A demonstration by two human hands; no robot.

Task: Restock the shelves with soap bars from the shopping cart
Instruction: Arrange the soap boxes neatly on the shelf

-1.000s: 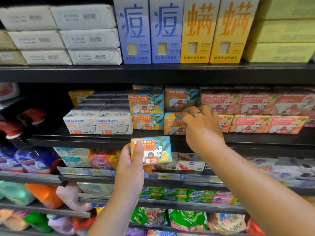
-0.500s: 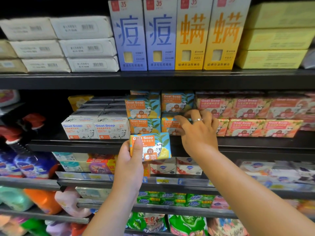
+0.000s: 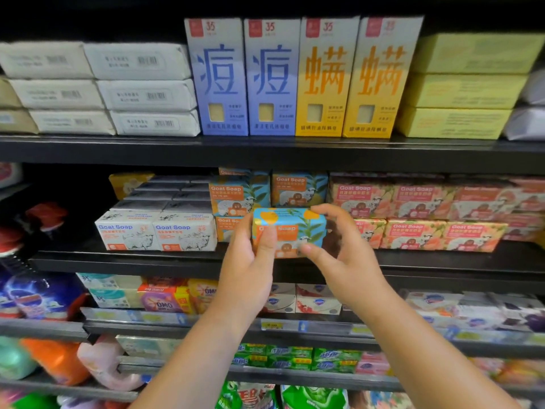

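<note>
Left hand (image 3: pixel 247 271), right hand (image 3: pixel 346 262) grip one blue soap bar (image 3: pixel 295 224).

**Setting:** retail shop, soap and laundry aisle.

**Evidence:**
- black shelves (image 3: pixel 265 152) in tiers, each filled with front-facing repeats of the same goods
- white Goat Soap boxes (image 3: pixel 126 234), blue Goat Soap boxes (image 3: pixel 236 196) and pink Goat Soap boxes (image 3: pixel 413 234), ranked in rows
- tall blue cartons (image 3: pixel 218 78) and tall orange cartons (image 3: pixel 324 78) with window cut-outs
- white wrapped bars (image 3: pixel 141 62) showing barcodes
- price label (image 3: pixel 272 325) on a lower shelf edge
- detergent pouches (image 3: pixel 56 358) beneath
</note>
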